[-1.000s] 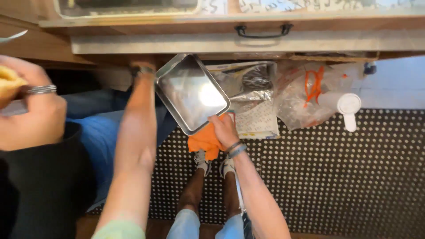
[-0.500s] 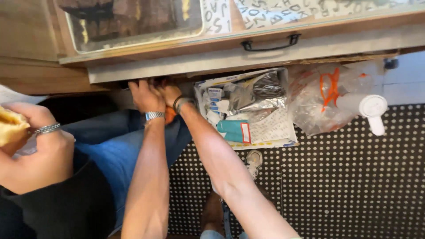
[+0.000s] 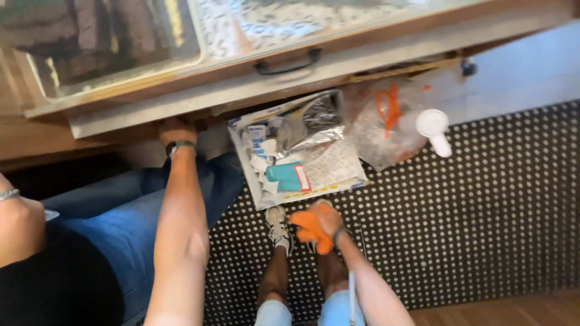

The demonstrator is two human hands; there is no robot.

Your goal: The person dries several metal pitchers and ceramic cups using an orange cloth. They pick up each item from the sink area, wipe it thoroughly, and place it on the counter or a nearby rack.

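Observation:
My left hand (image 3: 176, 129), a watch on its wrist, reaches up to the underside of the wooden counter (image 3: 151, 102). Its fingers are hidden under the counter edge, so its grip cannot be made out. My right hand (image 3: 327, 221) hangs low above my shoes (image 3: 278, 224), closed on a crumpled orange cloth (image 3: 309, 229).
A cardboard box (image 3: 254, 181) of packets, a foil bag and a teal tube stands under a drawer with a black handle (image 3: 287, 62). Beside it lie a clear plastic bag (image 3: 386, 124) and a white scoop (image 3: 435, 128). Another person in jeans (image 3: 115, 223) sits at the left on the dotted black mat (image 3: 471, 229).
The metal tray I held a second ago is out of sight. My right hand has come down from the counter edge with the orange cloth. My left hand stays up there.

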